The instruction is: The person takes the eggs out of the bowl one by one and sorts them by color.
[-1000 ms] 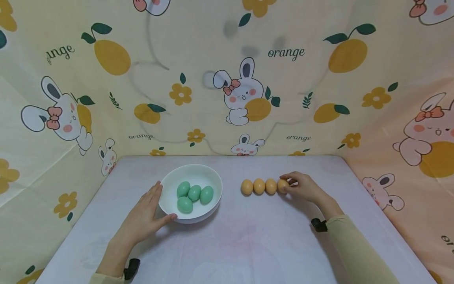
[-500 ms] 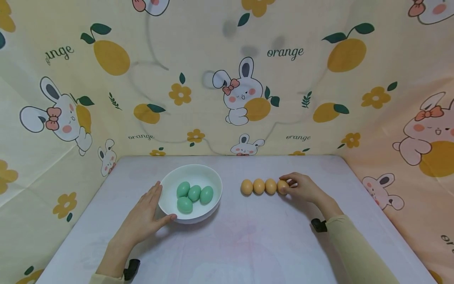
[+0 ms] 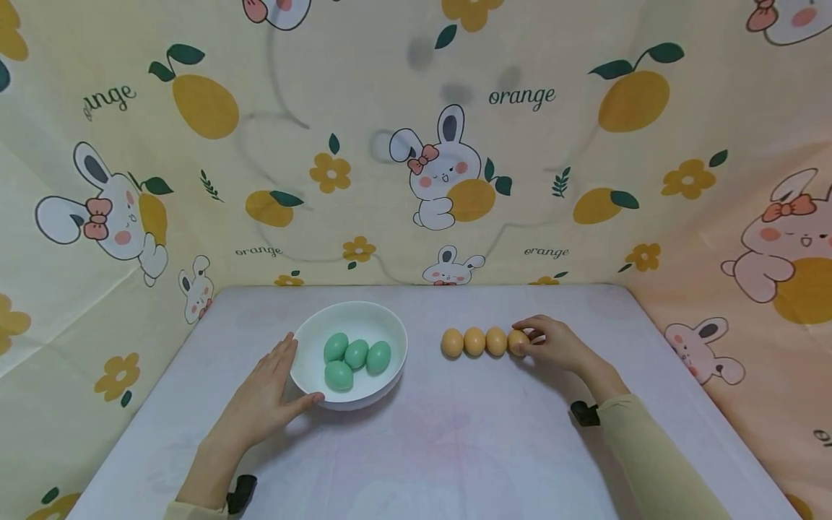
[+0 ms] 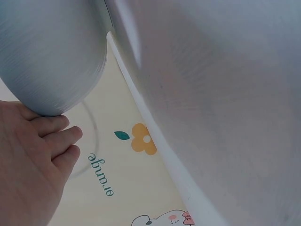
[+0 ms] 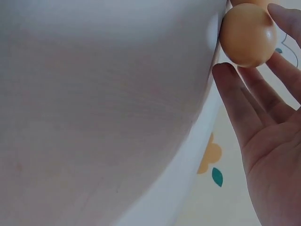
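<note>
A white bowl (image 3: 377, 319) stands left of centre, with several green eggs (image 3: 356, 353) inside. My left hand (image 3: 263, 393) rests against the bowl's left side, fingers straight and thumb spread to the near rim. In the left wrist view its fingertips touch the outer wall of the bowl (image 4: 51, 56). To the right, several brown eggs (image 3: 474, 341) lie side by side in a row. Thumb and fingers of my right hand (image 3: 555, 345) pinch the rightmost egg (image 3: 516, 341). The right wrist view has that egg (image 5: 248, 35) between thumb and fingers.
A pale cloth covers the table (image 3: 422, 448), whose far edge meets a patterned curtain (image 3: 364, 144) with rabbits and oranges. The same curtain closes in both sides. Each wrist wears a small black device (image 3: 242, 494).
</note>
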